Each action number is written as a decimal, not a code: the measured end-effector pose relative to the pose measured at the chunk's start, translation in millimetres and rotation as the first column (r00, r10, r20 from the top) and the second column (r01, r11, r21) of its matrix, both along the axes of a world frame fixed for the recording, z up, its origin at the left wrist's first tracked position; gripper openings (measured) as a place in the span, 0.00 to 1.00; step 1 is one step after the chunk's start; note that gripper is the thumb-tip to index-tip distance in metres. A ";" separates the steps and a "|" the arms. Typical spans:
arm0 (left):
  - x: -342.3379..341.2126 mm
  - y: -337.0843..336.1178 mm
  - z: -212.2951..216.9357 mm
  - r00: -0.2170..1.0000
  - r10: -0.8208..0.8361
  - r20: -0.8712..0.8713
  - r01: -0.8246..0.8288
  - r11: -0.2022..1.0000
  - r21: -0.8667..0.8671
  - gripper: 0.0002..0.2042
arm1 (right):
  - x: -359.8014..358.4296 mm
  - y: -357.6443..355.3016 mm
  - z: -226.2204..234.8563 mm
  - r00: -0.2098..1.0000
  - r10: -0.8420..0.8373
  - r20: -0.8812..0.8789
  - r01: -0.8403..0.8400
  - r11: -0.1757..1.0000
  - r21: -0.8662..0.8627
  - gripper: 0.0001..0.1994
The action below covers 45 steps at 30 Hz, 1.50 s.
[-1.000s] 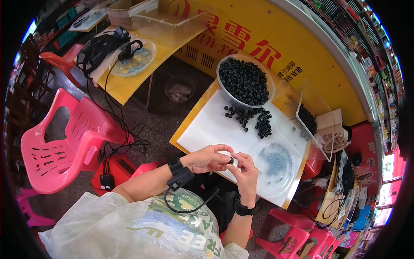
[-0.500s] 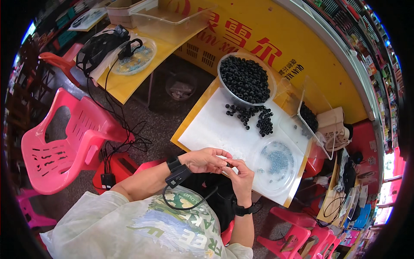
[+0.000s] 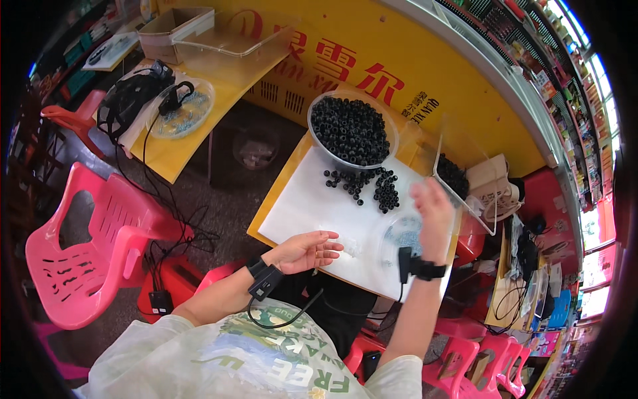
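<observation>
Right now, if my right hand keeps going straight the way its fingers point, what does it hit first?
Probably the loose pile of black beads on the white sheet: the right hand points up-left toward it, though it looks raised, so depth is unclear.

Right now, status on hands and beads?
Left hand open, palm up, over white sheet. Right hand raised, blurred. Loose round black beads untouched. Nothing in the way.

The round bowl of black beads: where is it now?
Head view: the bowl of black beads sits at the table's far end, above the loose beads, ahead of both hands.
</observation>
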<state>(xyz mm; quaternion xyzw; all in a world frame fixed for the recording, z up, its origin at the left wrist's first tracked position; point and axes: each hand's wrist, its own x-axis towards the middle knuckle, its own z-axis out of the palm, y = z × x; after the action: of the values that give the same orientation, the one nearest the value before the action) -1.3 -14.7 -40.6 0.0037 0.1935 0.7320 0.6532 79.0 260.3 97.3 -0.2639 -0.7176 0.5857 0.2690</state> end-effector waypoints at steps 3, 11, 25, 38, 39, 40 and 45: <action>0.6 1.0 0.1 1.000 0.021 0.012 -0.020 1.000 -0.016 0.15 | -17.9 -31.8 -62.6 0.933 -0.021 0.360 -0.153 0.880 0.450 0.11; -2.8 -1.2 10.9 0.982 0.140 -0.127 -0.152 0.984 -0.092 0.15 | -42.2 -52.5 -120.3 0.927 -0.124 0.355 -0.183 0.675 0.715 0.09; 7.0 10.7 9.9 0.960 0.087 -0.266 -0.167 0.940 -0.296 0.13 | 80.0 -114.8 -52.7 0.967 -0.009 0.256 -0.057 0.967 0.248 0.12; 6.0 17.4 10.9 0.945 0.115 -0.305 -0.203 0.939 -0.276 0.10 | 166.5 16.8 -94.4 0.827 -0.421 0.374 0.067 0.733 0.677 0.07; 5.8 16.0 12.4 0.951 0.095 -0.294 -0.179 0.945 -0.274 0.11 | 165.5 16.9 -94.7 0.827 -0.415 0.380 0.062 0.738 0.672 0.07; 5.3 14.8 14.8 0.956 0.075 -0.284 -0.155 0.950 -0.272 0.12 | 164.6 16.9 -94.7 0.827 -0.409 0.385 0.057 0.743 0.667 0.06; 9.5 16.1 26.6 0.965 0.015 -0.263 -0.076 0.972 -0.223 0.13 | 151.4 -11.5 -64.2 0.867 -0.372 0.332 0.106 0.789 0.605 0.06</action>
<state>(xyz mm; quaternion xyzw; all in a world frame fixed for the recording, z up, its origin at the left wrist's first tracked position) 8.1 1.4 -14.0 0.0189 0.3615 0.7126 0.6010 230.4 248.8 33.1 -0.3862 -0.8597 0.2308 0.2420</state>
